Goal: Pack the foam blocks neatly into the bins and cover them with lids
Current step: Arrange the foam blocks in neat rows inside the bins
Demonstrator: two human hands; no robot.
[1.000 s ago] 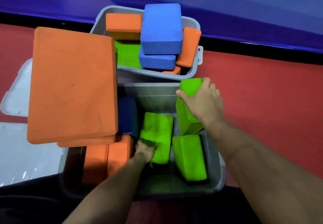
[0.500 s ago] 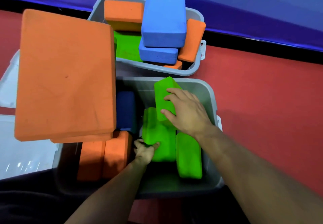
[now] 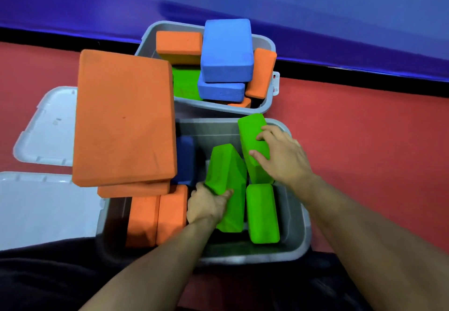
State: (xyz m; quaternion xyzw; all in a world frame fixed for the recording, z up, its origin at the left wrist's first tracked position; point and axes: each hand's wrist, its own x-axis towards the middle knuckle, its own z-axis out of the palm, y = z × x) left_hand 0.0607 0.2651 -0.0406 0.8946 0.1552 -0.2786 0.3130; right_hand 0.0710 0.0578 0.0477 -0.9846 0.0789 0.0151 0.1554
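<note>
Two white lids lie on the red floor left of the near bin (image 3: 295, 245): one (image 3: 46, 131) farther back, one (image 3: 41, 211) nearer. A large orange block (image 3: 124, 118) overhangs the near bin's left rim, its long axis running front to back, with a second orange block (image 3: 133, 190) under it. Inside the near bin, at its left, two orange blocks (image 3: 156, 220) stand side by side, long axes front to back; a dark blue block (image 3: 185, 157) sits behind them.

The left hand (image 3: 206, 205) grips the near end of a tilted green block (image 3: 227, 184), far end raised. The right hand (image 3: 281, 156) holds a second green block (image 3: 255, 143) leaning on the bin's far wall, fingers curled over it. A third green block (image 3: 262, 213) lies flat at the bin's right.

The far bin (image 3: 264, 110), touching the near bin's far rim, shows two blue blocks (image 3: 227, 50), three orange pieces and one green.
</note>
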